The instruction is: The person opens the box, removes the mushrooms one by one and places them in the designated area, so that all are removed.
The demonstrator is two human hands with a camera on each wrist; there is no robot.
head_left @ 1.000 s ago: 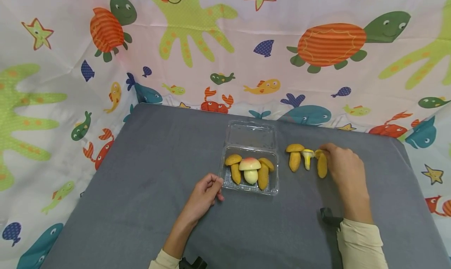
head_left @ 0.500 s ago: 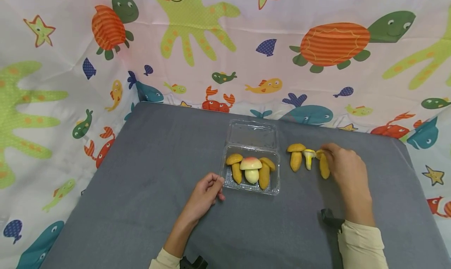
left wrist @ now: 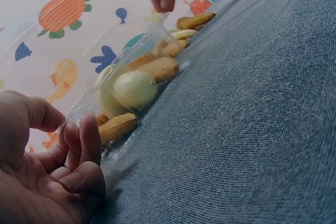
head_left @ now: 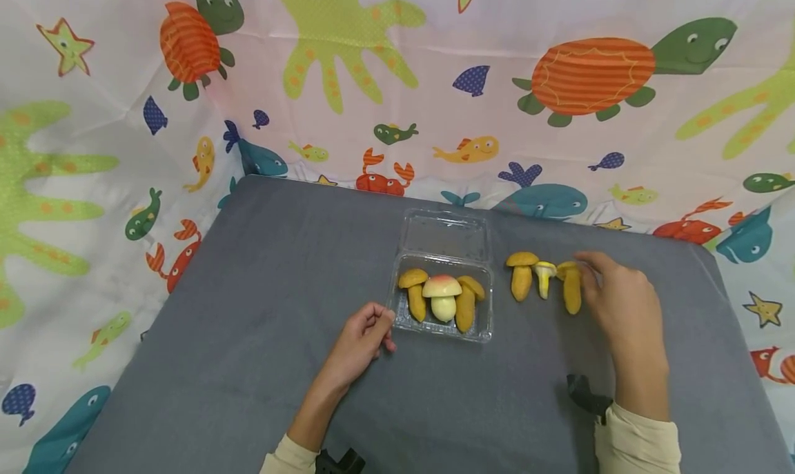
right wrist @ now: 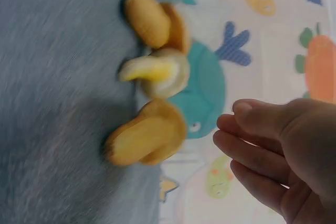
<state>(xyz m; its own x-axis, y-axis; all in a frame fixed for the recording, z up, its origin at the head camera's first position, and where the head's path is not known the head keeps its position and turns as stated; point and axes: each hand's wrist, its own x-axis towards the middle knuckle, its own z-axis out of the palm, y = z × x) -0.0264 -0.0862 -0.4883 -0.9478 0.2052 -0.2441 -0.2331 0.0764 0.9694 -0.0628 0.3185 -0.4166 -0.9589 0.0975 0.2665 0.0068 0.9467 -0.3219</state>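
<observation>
My left hand (head_left: 363,336) pinches the left front corner of a clear plastic clamshell box (head_left: 475,336) between thumb and finger. Its lid (head_left: 444,236) lies folded back behind it. Inside sit a brown toy mushroom (head_left: 415,296), a pale one with a pinkish cap (head_left: 443,298), and another brown one (head_left: 466,305). Right of the box, three more toy mushrooms lie in a row: a brown one (head_left: 521,277), a small yellow-white one (head_left: 544,278), and a brown one (head_left: 571,288). Just right of that last mushroom hovers my right hand (right wrist: 273,150), its fingers loosely extended, holding nothing.
Grey cloth covers the table (head_left: 248,288). A curtain (head_left: 397,67) printed with sea animals hangs along the back and the sides. Dark straps with mounts (head_left: 589,398) sit at both wrists.
My right hand has let go of the rightmost brown mushroom and shifted slightly right. That mushroom stays in the row. The left hand keeps its place on the box.
</observation>
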